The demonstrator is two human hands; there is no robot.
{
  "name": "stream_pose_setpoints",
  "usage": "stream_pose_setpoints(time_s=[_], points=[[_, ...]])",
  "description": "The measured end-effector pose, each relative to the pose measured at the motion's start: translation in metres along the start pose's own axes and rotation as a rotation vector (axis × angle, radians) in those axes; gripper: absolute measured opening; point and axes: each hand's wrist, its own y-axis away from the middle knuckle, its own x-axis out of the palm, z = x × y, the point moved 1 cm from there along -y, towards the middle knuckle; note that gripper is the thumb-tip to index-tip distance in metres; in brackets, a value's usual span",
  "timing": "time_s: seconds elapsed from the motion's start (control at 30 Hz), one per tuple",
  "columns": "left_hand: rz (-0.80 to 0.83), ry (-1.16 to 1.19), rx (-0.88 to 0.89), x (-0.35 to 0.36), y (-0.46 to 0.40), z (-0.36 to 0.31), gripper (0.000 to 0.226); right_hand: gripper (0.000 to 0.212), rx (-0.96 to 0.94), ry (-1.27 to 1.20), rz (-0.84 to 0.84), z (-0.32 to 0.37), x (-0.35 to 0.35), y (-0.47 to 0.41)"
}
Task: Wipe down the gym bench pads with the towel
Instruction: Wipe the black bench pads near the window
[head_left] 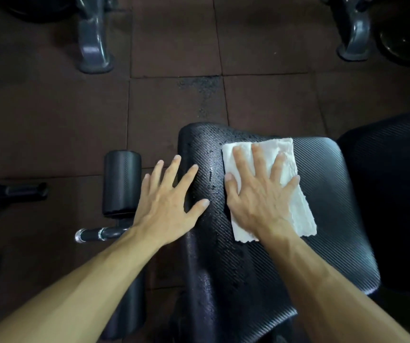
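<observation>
A black textured bench pad (327, 194) fills the lower middle, and its left part is speckled with water drops. A white paper towel (298, 209) lies flat on the pad. My right hand (260, 194) presses on the towel with straight, spread fingers. My left hand (169, 199) rests flat over the pad's left edge, fingers spread, holding nothing. A second black pad (392, 194) adjoins at the right.
A black foam roller pad (121, 181) on a chrome bar (100, 234) sits left of the bench. Dark rubber floor tiles (174, 45) lie beyond. Grey machine feet (95, 45) (354, 40) stand at the top left and top right, with a weight plate (402, 45) beside the right one.
</observation>
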Motion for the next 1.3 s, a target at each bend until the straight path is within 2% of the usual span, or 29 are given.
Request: stream_pose_setpoints(time_s=[0.4, 0.73, 0.97, 1.07, 1.3], points=[[0.016, -0.047, -0.010, -0.002, -0.008, 0.036, 0.094, 0.061, -0.095, 0.082, -0.016, 0.033, -0.007, -0.056], [0.013, -0.071, -0.081, -0.001, 0.010, 0.063, 0.097, 0.059, -0.261, 0.273, -0.060, 0.075, -0.003, -0.074], [-0.039, -0.028, -0.186, 0.003, 0.030, 0.057, 0.079, 0.046, -0.482, 0.357, -0.046, 0.073, 0.002, -0.052], [-0.051, 0.013, -0.252, 0.003, 0.043, 0.053, 0.067, 0.048, -0.606, 0.416, 0.008, 0.064, 0.001, -0.031], [-0.150, 0.118, -0.290, 0.005, 0.066, 0.034, 0.057, 0.050, -0.841, 0.431, 0.117, 0.029, 0.012, 0.040]])
